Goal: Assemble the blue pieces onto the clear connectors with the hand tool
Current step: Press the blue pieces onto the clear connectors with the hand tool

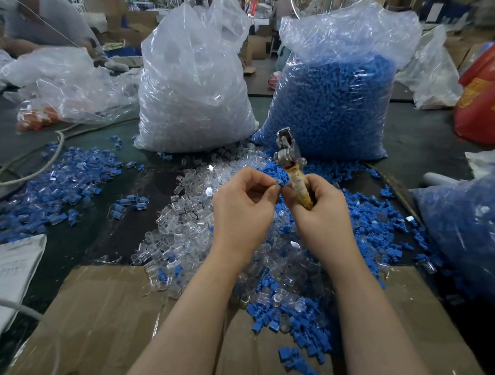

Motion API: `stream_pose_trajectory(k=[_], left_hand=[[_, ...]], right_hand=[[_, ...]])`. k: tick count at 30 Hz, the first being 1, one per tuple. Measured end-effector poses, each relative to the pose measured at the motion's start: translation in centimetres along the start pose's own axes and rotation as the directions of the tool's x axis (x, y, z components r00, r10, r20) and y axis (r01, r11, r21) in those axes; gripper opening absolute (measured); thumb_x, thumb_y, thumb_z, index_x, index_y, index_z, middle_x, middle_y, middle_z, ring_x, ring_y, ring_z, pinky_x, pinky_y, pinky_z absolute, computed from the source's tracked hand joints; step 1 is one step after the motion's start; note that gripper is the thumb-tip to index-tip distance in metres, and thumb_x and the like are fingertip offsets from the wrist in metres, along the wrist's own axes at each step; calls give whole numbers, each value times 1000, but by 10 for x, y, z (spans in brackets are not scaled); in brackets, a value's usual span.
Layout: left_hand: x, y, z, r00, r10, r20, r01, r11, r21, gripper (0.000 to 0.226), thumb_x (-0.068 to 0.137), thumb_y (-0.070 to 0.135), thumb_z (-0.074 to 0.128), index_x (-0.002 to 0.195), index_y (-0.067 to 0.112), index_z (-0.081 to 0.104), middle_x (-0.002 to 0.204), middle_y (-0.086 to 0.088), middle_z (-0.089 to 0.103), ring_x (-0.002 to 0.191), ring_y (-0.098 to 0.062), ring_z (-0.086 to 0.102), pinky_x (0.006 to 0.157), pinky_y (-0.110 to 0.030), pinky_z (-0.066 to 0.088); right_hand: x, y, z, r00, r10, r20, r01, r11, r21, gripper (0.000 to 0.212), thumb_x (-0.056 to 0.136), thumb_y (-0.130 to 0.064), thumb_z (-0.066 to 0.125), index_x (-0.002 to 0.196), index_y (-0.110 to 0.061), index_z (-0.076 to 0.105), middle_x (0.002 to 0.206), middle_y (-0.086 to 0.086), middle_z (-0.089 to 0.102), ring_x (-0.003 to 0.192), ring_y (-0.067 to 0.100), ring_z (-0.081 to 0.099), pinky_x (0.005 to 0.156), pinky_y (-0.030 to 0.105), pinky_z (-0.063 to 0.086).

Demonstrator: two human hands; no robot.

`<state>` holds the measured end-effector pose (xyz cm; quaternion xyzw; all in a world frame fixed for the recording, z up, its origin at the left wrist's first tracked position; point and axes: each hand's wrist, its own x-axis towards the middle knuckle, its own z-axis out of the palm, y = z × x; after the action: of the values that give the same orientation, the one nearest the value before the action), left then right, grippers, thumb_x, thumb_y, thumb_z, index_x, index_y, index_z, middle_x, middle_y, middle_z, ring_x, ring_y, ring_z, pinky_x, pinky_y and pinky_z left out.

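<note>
In the head view, the only one here, both hands meet at the centre of the frame above a mixed heap of loose parts. The left hand [244,204] has its fingers curled, thumb and forefinger pinching something small at their tips; it sits against a blue piece [280,182] right at the meeting point of the 2 hands, but whether a clear connector is already in that pinch is too small to tell. The right hand [318,203] is clenched around the wrapped handle of the hand tool [288,158], whose metal head points up and away toward the upper middle of the frame. Beneath the hands lies the pile of clear connectors [188,221], with loose blue pieces [378,218] spread to the right and lower centre over the cardboard sheet [101,317]. At the left of the frame a spread of joined blue-and-clear units [62,179] suggests a good share is already assembled. Much appears left, though: 2 big sacks stand in the upper half, the bag of clear connectors [191,94] left of centre and the bag of blue pieces [335,106] right of it, both nearly full, so the job looks far from finished.
</note>
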<state>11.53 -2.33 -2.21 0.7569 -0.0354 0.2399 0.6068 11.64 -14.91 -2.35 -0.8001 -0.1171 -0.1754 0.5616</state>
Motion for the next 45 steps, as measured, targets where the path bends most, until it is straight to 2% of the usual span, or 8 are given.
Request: stream_pose_trajectory(k=[5, 8, 10, 19, 30, 36, 39, 45], left_hand=[[5, 1, -7, 997, -75, -4, 73, 985, -156, 21, 85, -2, 70, 79, 18, 65, 72, 3, 71, 71, -14, 71, 69, -21, 57], [9, 1, -14, 997, -80, -19, 74, 968, -239, 16, 87, -4, 68, 84, 11, 64, 74, 0, 70, 72, -15, 71, 70, -21, 56], [10, 2, -17, 999, -49, -18, 43, 967, -251, 14, 87, -6, 66, 86, 8, 64, 74, -1, 69, 70, -11, 69, 70, -19, 55], [10, 4, -20, 1000, 4, -12, -7, 954, -299, 14, 87, -10, 64, 88, 4, 62, 76, -3, 66, 67, -4, 65, 69, -17, 53], [10, 7, -23, 999, 10, 35, 1, 951, -309, 16, 87, -10, 63, 87, 6, 63, 74, 4, 67, 70, -4, 66, 71, -18, 54], [11, 8, -24, 999, 2, 44, 12, 952, -306, 15, 88, -11, 62, 87, 4, 62, 70, 8, 68, 70, -4, 67, 70, -18, 54], [11, 8, -25, 999, -9, 40, 21, 953, -304, 15, 88, -10, 62, 87, 5, 63, 69, 9, 68, 70, -4, 67, 70, -18, 54], [13, 6, -28, 989, -138, 42, 145, 936, -322, 10, 88, -5, 65, 90, 4, 66, 73, 2, 72, 70, -9, 70, 68, -19, 55]], right_hand=[[1, 5, -10, 993, 76, 86, -75, 997, -22, 11, 89, -22, 69, 82, -23, 60, 65, -9, 58, 58, 8, 47, 58, 31, 43], [1, 8, -15, 983, 87, 163, -69, 991, -114, 13, 88, -23, 69, 86, -19, 57, 71, -3, 58, 64, 25, 52, 63, 44, 47], [1, 8, -16, 972, 104, 210, -69, 984, -167, 17, 88, -25, 70, 84, -21, 54, 69, -5, 55, 63, 23, 51, 64, 47, 48], [0, 15, -17, 957, 149, 249, -86, 965, -247, 27, 87, -26, 70, 79, -34, 45, 67, -10, 50, 58, 9, 45, 59, 35, 41], [-1, 10, -18, 944, 144, 297, -66, 964, -259, 18, 86, -15, 65, 90, -23, 49, 76, -1, 54, 64, 21, 48, 62, 44, 45], [-2, 6, -15, 958, 135, 254, -49, 947, -316, 18, 77, -4, 54, 82, -21, 54, 68, 3, 54, 58, 22, 46, 55, 37, 38], [-2, 4, -12, 966, 119, 229, -35, 940, -340, 18, 77, -3, 53, 80, -20, 53, 67, 4, 55, 60, 26, 48, 55, 44, 43], [-2, 5, -11, 965, 139, 223, -34, 907, -419, 16, 82, -11, 57, 83, -24, 48, 70, 0, 56, 64, 24, 51, 59, 45, 46]])
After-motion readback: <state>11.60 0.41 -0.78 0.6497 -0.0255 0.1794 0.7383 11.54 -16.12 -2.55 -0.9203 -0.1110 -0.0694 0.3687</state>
